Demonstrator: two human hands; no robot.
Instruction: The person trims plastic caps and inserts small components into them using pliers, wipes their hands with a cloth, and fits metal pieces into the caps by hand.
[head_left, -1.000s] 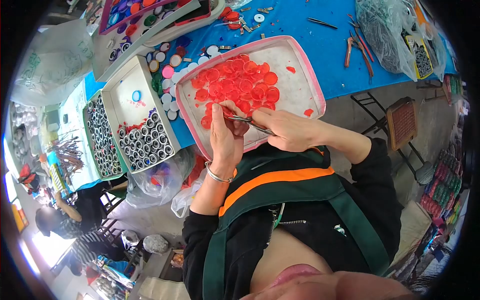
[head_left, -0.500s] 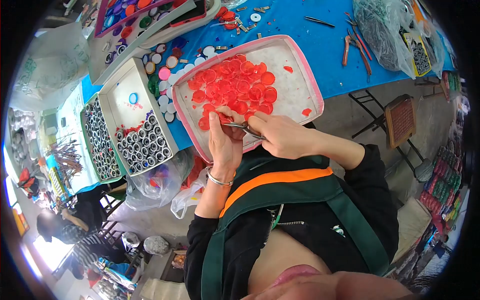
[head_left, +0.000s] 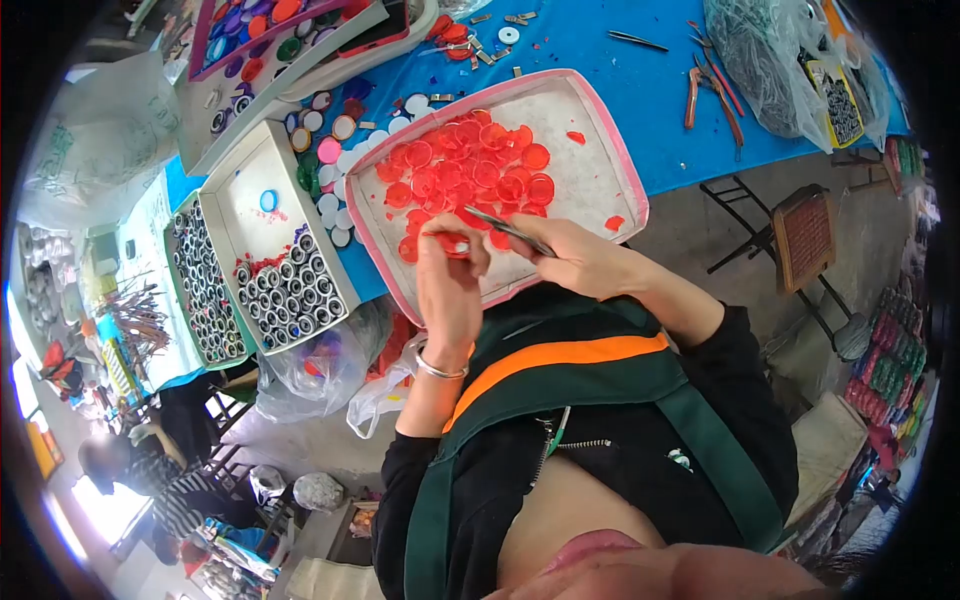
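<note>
Left hand (head_left: 450,285) pinches one red cap (head_left: 447,243) over pink tray (head_left: 628,165); right hand (head_left: 580,255) grips tweezers (head_left: 508,229), tips apart. Keep cap steady w/ firm pinch.

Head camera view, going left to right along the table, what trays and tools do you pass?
Tray of metal rings → white tray with a blue cap → pink-rimmed tray of red discs → pliers → clear plastic bag.
</note>
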